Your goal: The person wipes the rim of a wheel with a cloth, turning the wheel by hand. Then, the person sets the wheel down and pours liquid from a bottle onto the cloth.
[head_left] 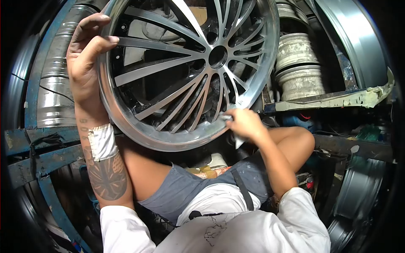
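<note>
A large multi-spoke alloy wheel [185, 145] with bright spoke faces and dark gaps is tilted above the person's lap. My left hand [90, 46] grips its left edge, the thumb and a finger curled over the rim lip. At the lower right of the rim, my right hand [244, 123] presses its closed fingers on the lip, pinching a small greyish piece, perhaps cloth or paper, too blurred to name. A white wrap [102, 142] covers the left forearm.
Stacked wheel rims [300, 82] stand at the right, more metal barrels [55, 101] at the left. A blue metal frame [44, 162] runs along the left side. Further rims [358, 189] lie at the lower right, below a tape-edged shelf [333, 99].
</note>
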### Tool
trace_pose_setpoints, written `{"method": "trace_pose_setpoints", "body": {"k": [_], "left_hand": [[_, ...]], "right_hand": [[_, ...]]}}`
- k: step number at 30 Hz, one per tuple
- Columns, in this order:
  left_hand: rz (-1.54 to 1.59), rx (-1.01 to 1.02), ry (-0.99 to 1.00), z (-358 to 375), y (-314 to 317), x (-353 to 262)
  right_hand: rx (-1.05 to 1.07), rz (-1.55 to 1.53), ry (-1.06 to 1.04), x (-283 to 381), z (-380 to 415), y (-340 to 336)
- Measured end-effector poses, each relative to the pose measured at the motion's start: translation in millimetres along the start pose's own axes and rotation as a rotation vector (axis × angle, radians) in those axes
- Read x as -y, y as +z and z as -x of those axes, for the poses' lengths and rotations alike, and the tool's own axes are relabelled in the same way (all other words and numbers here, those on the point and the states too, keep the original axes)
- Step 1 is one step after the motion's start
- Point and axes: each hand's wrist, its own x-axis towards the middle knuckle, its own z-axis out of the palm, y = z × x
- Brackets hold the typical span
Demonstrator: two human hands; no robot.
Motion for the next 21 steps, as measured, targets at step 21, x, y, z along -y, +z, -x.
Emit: {"method": "trace_pose_setpoints", "body": {"k": [21], "left_hand": [[-0.174, 0.073, 0.133, 1, 25, -8]], "right_hand": [[-0.168, -0.112, 0.132, -8, 6, 34]]}}
